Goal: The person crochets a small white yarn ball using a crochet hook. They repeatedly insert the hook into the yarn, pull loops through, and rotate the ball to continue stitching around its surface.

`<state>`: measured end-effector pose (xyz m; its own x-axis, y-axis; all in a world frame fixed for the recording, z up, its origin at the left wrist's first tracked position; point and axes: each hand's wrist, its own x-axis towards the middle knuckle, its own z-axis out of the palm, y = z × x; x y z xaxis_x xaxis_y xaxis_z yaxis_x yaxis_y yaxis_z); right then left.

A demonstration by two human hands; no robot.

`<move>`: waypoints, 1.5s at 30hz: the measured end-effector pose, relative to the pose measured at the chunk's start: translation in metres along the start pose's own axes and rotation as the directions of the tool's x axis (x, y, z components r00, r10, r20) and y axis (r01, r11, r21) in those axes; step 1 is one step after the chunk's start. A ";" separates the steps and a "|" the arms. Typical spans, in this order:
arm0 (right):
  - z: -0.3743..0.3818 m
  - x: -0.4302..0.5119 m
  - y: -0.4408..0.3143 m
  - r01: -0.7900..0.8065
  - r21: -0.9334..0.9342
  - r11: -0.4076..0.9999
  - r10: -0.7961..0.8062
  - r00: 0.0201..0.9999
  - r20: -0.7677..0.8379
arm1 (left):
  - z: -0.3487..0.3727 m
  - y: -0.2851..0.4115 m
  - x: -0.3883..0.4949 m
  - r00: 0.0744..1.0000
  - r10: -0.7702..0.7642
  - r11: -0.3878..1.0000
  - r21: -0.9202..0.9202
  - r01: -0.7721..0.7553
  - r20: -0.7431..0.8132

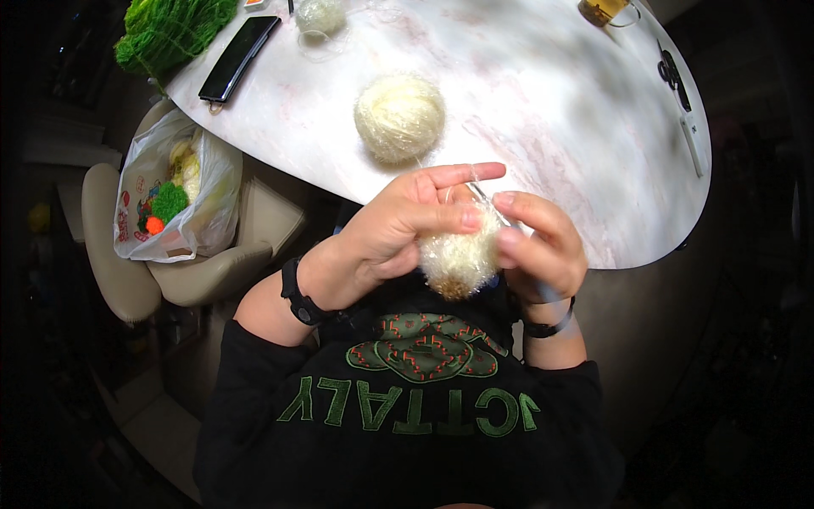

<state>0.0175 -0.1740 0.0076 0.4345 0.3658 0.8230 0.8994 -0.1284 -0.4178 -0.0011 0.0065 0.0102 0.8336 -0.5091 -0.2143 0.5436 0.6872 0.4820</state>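
My left hand (407,219) grips a fuzzy cream crocheted piece (459,257) with a brown patch at its lower end. The thumb presses on its upper edge while the index finger points out straight, a strand of yarn running over it. In my right hand (544,238) is a slim metal crochet hook (483,194), its tip at the top edge of the piece; its far end is blurred below the fingers. Beyond my hands, a ball of cream tinsel yarn (399,118) rests on the marble-patterned table (509,83).
A black phone (240,59), green yarn (172,35) and a smaller pale yarn ball (320,18) lie at the far left. Black scissors (673,76) and a white tool (693,143) lie along the right edge, near a glass mug (604,9). A plastic bag of yarn (213,219) sits on a beige chair (121,254).
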 end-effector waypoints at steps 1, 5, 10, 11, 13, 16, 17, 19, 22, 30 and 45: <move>0.002 -0.002 -0.001 -0.143 0.224 0.964 0.162 0.984 -0.068 | -0.001 0.002 0.000 1.000 -0.019 0.999 -0.028 0.019 0.012; 0.006 -0.006 0.002 -0.409 0.753 0.515 0.673 0.737 -0.060 | -0.002 0.002 0.002 0.998 0.052 0.999 -0.001 -0.052 0.041; 0.005 -0.002 0.006 -0.315 0.166 0.934 0.334 0.937 -0.100 | 0.004 -0.007 0.002 0.983 0.184 0.948 0.270 -0.171 -0.024; 0.002 -0.001 0.007 -0.126 -0.173 0.977 0.127 0.992 -0.004 | 0.004 -0.008 0.000 0.981 0.191 0.933 0.315 -0.171 -0.033; 0.000 -0.001 0.006 0.141 -0.303 0.942 -0.138 0.990 0.031 | 0.004 -0.007 -0.002 0.991 0.130 0.961 0.248 -0.119 -0.027; 0.004 -0.002 0.005 -0.028 -0.054 0.998 0.026 0.999 -0.041 | -0.001 -0.003 0.000 1.000 0.030 0.979 0.203 -0.031 0.006; 0.005 -0.002 0.003 -0.130 0.064 0.989 0.134 0.988 -0.074 | -0.002 -0.002 0.001 0.999 0.024 0.982 0.187 -0.030 0.038; 0.011 -0.003 0.000 -0.243 0.544 0.803 0.397 0.899 -0.185 | -0.003 0.002 0.002 0.995 0.017 0.988 0.154 -0.032 0.101; 0.007 -0.002 -0.002 -0.348 0.824 0.448 0.708 0.700 -0.089 | -0.001 0.006 0.000 0.997 -0.003 0.981 0.194 -0.013 0.080; 0.002 0.001 -0.002 0.004 -0.166 0.986 -0.006 1.000 -0.009 | 0.010 -0.003 -0.004 0.986 0.166 0.914 0.372 -0.159 0.015; 0.007 -0.004 0.004 -0.247 0.045 0.968 0.251 0.960 -0.126 | 0.007 -0.003 0.002 0.960 0.266 0.799 0.537 -0.272 0.091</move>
<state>0.0191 -0.1694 0.0002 0.6486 0.2028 0.7336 0.7611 -0.1729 -0.6251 -0.0016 -0.0006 0.0143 0.9357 -0.3529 0.0001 0.1543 0.4094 0.8992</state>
